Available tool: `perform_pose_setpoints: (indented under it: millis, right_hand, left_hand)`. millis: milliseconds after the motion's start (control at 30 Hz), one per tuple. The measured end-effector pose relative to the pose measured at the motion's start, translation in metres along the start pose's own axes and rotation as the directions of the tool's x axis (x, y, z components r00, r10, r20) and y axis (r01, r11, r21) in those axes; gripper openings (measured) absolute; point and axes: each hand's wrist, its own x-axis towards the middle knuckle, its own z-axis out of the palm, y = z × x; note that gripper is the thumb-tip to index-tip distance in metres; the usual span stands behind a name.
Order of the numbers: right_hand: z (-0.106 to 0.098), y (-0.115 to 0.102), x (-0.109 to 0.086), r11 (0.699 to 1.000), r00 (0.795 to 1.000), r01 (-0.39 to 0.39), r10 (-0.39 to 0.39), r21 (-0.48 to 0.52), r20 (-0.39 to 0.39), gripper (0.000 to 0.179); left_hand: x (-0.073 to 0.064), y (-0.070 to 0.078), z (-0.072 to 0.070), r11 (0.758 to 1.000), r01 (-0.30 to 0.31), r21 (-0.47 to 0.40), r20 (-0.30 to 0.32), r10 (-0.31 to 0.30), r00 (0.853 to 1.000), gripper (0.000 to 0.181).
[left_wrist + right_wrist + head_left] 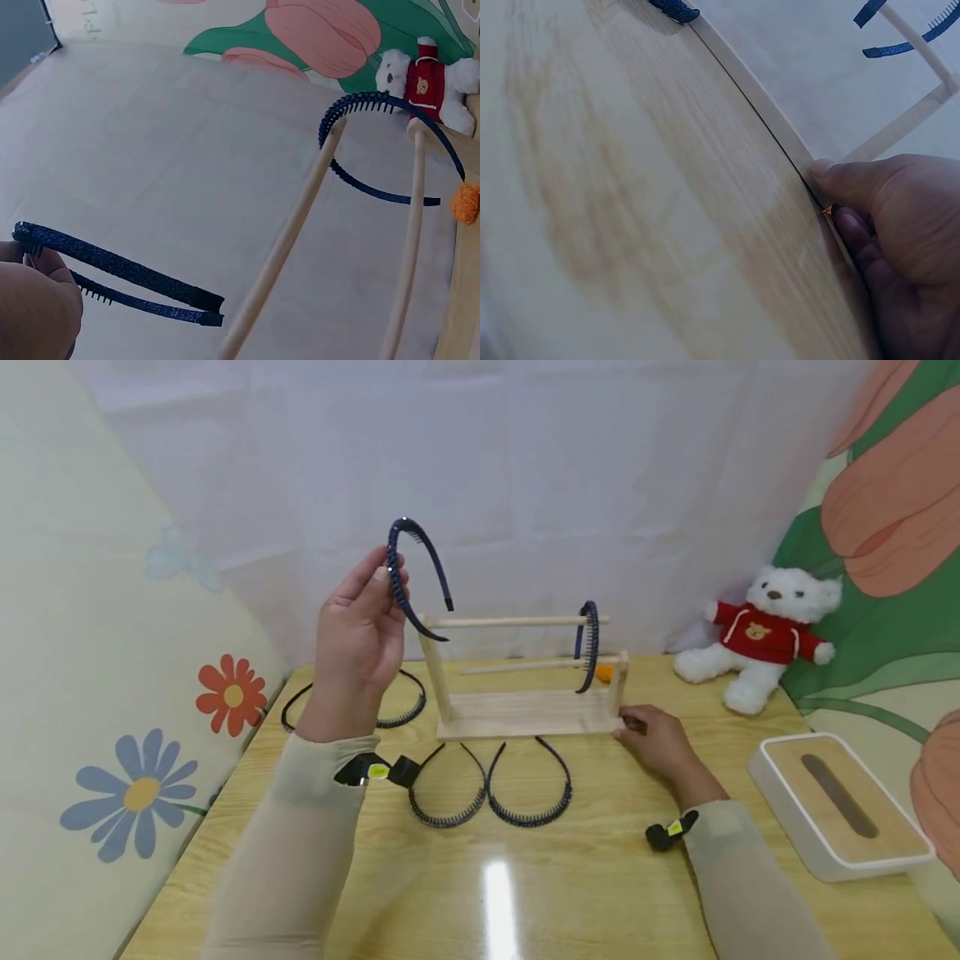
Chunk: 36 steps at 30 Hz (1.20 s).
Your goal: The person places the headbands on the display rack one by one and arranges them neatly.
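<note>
My left hand (358, 631) is raised and pinches a dark blue toothed headband (396, 581) by its curved band, thumb in front. Its two ends point down and right, close to the left end of the upper rod of a wooden rack (525, 714). In the left wrist view, those headband ends (214, 307) are right beside the rod tip. Toward the right of that upper rod (510, 622) hangs another toothed headband (591, 647). Low on the table, my right hand (663, 743) grips the rack base at its right front corner, thumb on its edge (804, 154).
Two dark headbands, one left (450, 822) and one right (528, 820), lie before the rack. More dark headband (402, 722) shows behind my left forearm. Behind the rack sits something orange (604, 674). A white teddy bear (772, 631) and a tissue box (840, 802) are at right.
</note>
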Motion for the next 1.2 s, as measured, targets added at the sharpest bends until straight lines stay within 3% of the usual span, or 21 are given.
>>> perform_pose_setpoints:
  millis: [267, 633, 800, 967, 1200]
  right_hand:
    - [0.001, 0.002, 0.002, 0.999, 0.999, 0.033, -0.033, -0.018, -0.027, 0.043]
    - [0.001, 0.003, 0.003, 0.999, 0.999, 0.03, -0.031, -0.03, -0.027, 0.043]
    - [0.001, 0.003, 0.002, 0.999, 0.999, 0.035, -0.036, -0.033, -0.039, 0.042]
    - [0.003, 0.004, 0.002, 0.999, 0.998, 0.044, -0.045, -0.032, -0.046, 0.042]
    - [0.002, 0.006, 0.005, 0.999, 0.998, 0.041, -0.042, -0.031, -0.041, 0.042]
  left_hand:
    - [-0.005, -0.036, 0.002, 0.991, 0.046, 0.128, 0.016, -0.048, 0.999, 0.035]
    - [-0.022, -0.087, -0.004, 0.939, 0.151, 0.308, 0.003, -0.16, 0.987, 0.041]
    - [-0.028, -0.112, 0.0, 0.905, 0.144, 0.4, 0.004, -0.159, 0.987, 0.04]
    - [-0.031, -0.132, 0.0, 0.895, 0.13, 0.427, -0.009, -0.14, 0.99, 0.037]
    - [-0.034, -0.15, 0.003, 0.883, 0.138, 0.448, -0.014, -0.148, 0.989, 0.032]
